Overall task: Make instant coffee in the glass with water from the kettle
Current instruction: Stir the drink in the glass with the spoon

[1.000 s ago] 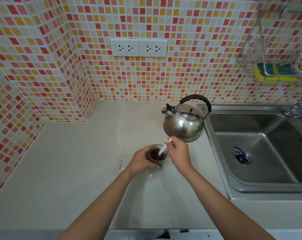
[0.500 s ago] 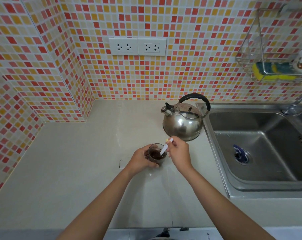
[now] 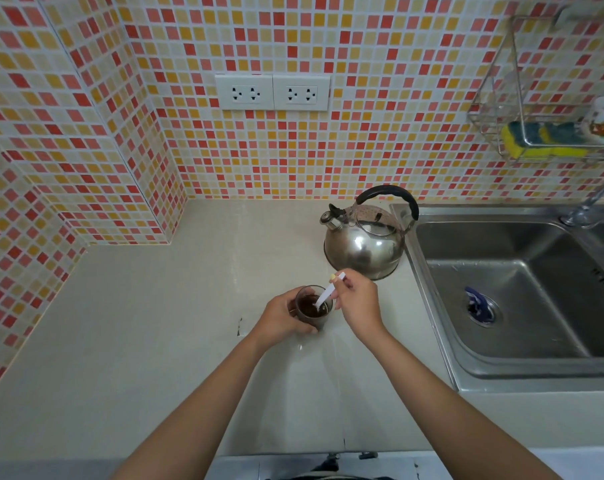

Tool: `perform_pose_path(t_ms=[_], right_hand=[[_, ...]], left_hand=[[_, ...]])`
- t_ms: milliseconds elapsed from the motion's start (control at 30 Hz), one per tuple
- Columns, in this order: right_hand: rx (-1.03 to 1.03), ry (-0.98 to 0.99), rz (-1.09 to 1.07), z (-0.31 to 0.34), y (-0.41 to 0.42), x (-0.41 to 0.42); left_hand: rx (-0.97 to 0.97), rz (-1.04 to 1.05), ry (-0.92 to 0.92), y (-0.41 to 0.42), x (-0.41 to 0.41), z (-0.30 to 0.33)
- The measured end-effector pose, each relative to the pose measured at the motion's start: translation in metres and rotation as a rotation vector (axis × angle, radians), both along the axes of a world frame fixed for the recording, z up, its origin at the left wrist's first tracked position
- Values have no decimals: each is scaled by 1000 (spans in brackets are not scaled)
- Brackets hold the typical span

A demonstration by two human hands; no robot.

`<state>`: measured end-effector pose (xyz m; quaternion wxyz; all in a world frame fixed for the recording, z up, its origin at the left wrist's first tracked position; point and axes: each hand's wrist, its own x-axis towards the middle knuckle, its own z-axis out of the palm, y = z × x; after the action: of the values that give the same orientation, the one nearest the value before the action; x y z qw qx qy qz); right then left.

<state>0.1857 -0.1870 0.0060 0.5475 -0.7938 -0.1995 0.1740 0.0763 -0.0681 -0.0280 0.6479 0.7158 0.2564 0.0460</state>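
A small glass (image 3: 313, 308) holding dark brown coffee stands on the beige counter (image 3: 155, 341). My left hand (image 3: 281, 318) wraps around its left side. My right hand (image 3: 359, 303) pinches a white spoon (image 3: 328, 293) whose lower end dips into the coffee; the handle tip has a yellow mark. Behind the glass, to the right, sits a steel kettle (image 3: 364, 244) with a black handle, lid on, spout pointing left.
A steel sink (image 3: 522, 292) lies right of the kettle, with a blue item at its drain (image 3: 479, 304) and a tap (image 3: 595, 199) at the back. A wire rack (image 3: 543, 133) holding sponges hangs above. Two wall sockets (image 3: 272, 92) sit on the tiled wall.
Both hands stay at the glass; the spoon's tilt shifts slightly inside the coffee. The kettle has not moved.
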Motion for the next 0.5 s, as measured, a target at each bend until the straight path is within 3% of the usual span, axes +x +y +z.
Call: perform_pose_path(t_ms=[500], right_hand=[[-50, -17, 56, 2, 0, 3]], left_hand=[[-4, 9, -2, 1, 1, -3]])
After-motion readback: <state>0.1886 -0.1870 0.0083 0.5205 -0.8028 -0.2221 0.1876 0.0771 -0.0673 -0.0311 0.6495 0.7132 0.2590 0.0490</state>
